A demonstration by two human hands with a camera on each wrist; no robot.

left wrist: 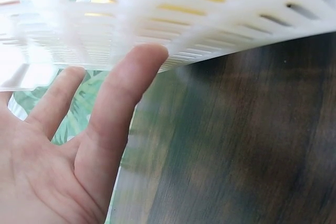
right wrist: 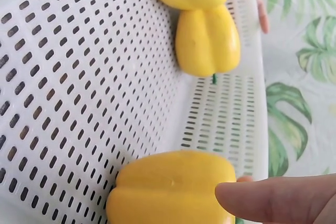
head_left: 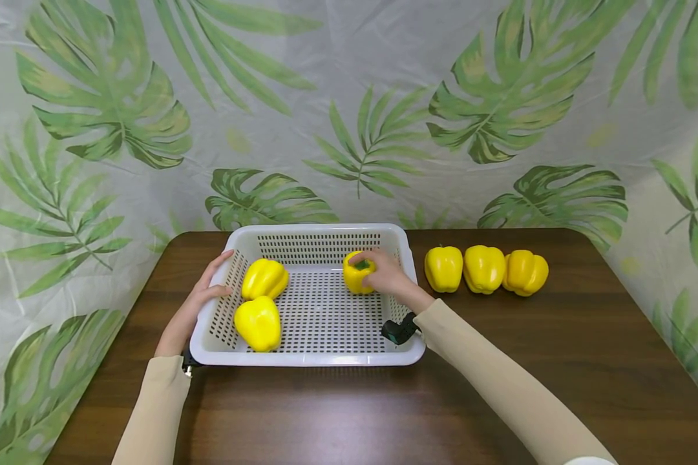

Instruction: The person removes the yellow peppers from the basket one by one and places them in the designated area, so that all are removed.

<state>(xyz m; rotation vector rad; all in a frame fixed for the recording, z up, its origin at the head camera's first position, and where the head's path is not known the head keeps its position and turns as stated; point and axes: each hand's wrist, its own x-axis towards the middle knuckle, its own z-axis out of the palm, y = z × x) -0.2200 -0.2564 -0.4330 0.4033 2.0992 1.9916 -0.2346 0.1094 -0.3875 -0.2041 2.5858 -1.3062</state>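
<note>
A white perforated plastic basket (head_left: 320,359) stands on the table. Inside it, at the right, my right hand (head_left: 384,274) grips a yellow bell pepper (head_left: 353,279) by its upper part; the right wrist view shows the thumb (right wrist: 273,199) against the pepper's side. Two more yellow bell peppers, one behind (head_left: 265,279) and one in front (head_left: 258,324), lie at the basket's left end. My left hand (head_left: 194,303) rests against the outside of the left wall with fingers extended. In the left wrist view its thumb (left wrist: 118,98) touches that wall from outside.
Right of the basket, three yellow bell peppers, left (head_left: 443,269), middle (head_left: 485,270) and right (head_left: 525,273), sit in a row on the dark wooden table (head_left: 500,349). A leaf-patterned cloth (head_left: 372,51) hangs behind the table.
</note>
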